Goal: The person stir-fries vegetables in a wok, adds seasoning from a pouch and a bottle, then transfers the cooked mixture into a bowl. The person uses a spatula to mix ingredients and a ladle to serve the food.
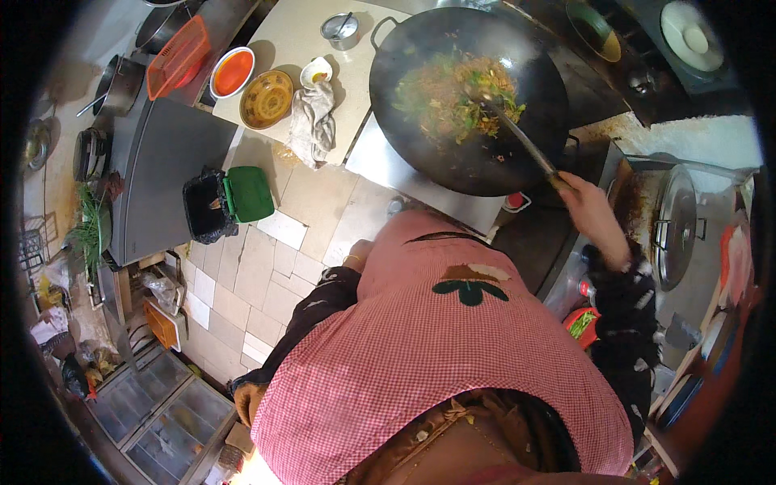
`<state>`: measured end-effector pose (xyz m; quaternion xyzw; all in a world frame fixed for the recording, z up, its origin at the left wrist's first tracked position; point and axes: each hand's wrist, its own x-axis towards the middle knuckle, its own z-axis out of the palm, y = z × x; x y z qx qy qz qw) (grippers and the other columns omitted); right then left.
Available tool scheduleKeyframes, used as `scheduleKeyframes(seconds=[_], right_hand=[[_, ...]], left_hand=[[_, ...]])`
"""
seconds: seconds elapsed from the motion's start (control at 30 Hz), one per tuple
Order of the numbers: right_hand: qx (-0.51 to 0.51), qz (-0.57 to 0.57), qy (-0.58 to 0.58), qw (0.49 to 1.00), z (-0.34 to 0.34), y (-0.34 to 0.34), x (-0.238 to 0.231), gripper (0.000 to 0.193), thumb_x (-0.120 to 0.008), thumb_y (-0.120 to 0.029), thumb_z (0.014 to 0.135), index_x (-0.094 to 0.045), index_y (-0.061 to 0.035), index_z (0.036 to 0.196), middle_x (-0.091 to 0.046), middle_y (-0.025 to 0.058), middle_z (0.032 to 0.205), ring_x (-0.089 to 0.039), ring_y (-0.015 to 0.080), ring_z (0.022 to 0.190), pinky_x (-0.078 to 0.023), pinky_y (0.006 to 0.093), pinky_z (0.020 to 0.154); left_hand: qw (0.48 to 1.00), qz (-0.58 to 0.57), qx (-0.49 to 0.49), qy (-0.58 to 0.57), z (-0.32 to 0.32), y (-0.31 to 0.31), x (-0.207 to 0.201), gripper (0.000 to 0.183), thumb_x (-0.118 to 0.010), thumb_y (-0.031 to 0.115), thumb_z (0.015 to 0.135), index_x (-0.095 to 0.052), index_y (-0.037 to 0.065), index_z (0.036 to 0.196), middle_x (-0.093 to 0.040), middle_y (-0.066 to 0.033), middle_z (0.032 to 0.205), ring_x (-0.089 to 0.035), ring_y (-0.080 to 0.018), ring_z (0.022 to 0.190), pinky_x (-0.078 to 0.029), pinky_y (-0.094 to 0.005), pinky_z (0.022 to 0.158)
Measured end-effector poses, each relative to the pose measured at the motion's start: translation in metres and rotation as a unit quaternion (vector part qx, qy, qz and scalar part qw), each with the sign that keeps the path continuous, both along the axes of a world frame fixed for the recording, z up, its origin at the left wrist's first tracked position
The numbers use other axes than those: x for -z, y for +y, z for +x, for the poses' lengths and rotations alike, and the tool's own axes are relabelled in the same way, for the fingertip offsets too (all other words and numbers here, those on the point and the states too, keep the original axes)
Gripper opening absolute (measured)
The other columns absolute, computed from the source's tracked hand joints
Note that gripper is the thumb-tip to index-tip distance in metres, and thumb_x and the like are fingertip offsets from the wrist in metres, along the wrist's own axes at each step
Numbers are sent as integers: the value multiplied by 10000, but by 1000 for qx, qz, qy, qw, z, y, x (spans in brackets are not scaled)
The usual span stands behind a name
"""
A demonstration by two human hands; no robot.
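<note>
A big black wok (pixel 469 153) sits on the stove ahead of me, filled with fried noodles and green vegetables (pixel 454 95). My right hand (pixel 592 212) grips the handle of a long metal spatula (pixel 517 133) whose blade rests in the food. My left hand (pixel 356 257) hangs down by my hip against a pink checked apron (pixel 420 356); only its top shows and its fingers are hidden.
On the pale counter stand a yellow bowl (pixel 266 99), a bowl of red sauce (pixel 232 72), a small cup (pixel 316 73), a metal tin (pixel 340 30) and a crumpled cloth (pixel 313 121). A black bin with green lid (pixel 222 202) stands on the tiled floor. A lidded steel pot (pixel 675 226) is at right.
</note>
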<state>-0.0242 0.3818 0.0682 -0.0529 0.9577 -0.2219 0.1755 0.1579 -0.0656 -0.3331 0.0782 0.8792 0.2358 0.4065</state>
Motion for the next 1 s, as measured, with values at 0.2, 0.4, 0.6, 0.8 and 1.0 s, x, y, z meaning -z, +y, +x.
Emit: scheduleKeyframes(seconds=[0.2,0.4,0.6,0.8,1.0], right_hand=[[-56,40,-27,997,52,-35,-2,381,-587,-120,910,-557,-32,1279,-650,268,993,-632,443,908,-513,451,760],[-40,146,-61,987,62,-2,-40,379,-598,-156,909,-563,-40,1268,-656,262,955,-633,443,864,-503,469,723],[3,-43,49,998,14,-32,38,353,-587,-159,928,-567,-26,1255,-638,282,924,-627,435,865,-498,475,717],[-44,170,-49,983,79,-14,-15,426,-586,-178,918,-520,-92,1330,-632,284,821,-621,451,766,-493,511,671],[-32,199,-9,979,51,12,-9,437,-589,-166,912,-510,-91,1335,-626,286,804,-614,459,766,-491,517,672]], left_hand=[[1000,-7,-18,7,5,4,16,406,-498,374,894,-714,41,977,-672,-236,1030,-646,-395,991,-519,-456,859],[996,-45,63,-33,6,-1,9,439,-515,391,886,-694,23,1044,-636,-237,1153,-600,-370,1121,-502,-417,916],[996,-32,45,-69,9,-6,45,561,-521,512,886,-658,44,1161,-644,-212,1183,-602,-353,1146,-494,-384,938],[946,21,-308,-102,14,7,20,432,-510,384,901,-682,44,1102,-646,-220,1166,-606,-383,1113,-503,-420,929],[993,-87,41,-63,-2,1,-16,323,-521,298,880,-715,67,996,-682,-191,1073,-637,-356,1054,-516,-448,896]])
